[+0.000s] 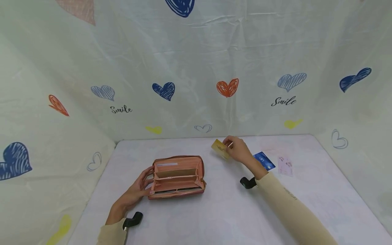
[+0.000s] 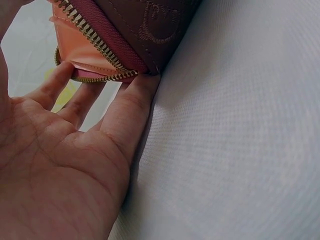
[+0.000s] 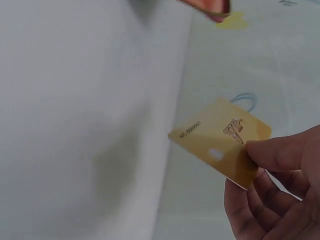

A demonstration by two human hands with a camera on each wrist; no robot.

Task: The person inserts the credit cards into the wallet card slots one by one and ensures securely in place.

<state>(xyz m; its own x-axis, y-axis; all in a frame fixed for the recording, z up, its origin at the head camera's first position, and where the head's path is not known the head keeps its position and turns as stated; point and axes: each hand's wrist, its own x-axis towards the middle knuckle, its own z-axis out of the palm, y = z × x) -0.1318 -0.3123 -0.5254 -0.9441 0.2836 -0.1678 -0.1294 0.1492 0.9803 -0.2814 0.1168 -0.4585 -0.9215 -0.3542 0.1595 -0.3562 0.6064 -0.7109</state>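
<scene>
A pink zip-around wallet (image 1: 179,177) lies unzipped on the table, its compartments facing up and some dark card edges showing in the front slots. My left hand (image 1: 139,189) is at its left side; in the left wrist view the fairly straight fingers (image 2: 131,107) touch the zipped edge and corner of the wallet (image 2: 97,42). Raised above the back of the table, my right hand (image 1: 238,148) pinches a gold card (image 1: 219,148) by one end. In the right wrist view the thumb lies on the face of the gold card (image 3: 215,137), with fingers behind it.
A blue card (image 1: 264,160) lies on the white table (image 1: 220,211) below the right forearm, partly hidden by it. To its right is a pale pink patterned card (image 1: 285,165). Behind the table hangs a white cloth (image 1: 196,105) printed with hearts. Black wrist cameras (image 1: 133,219) sit on both wrists.
</scene>
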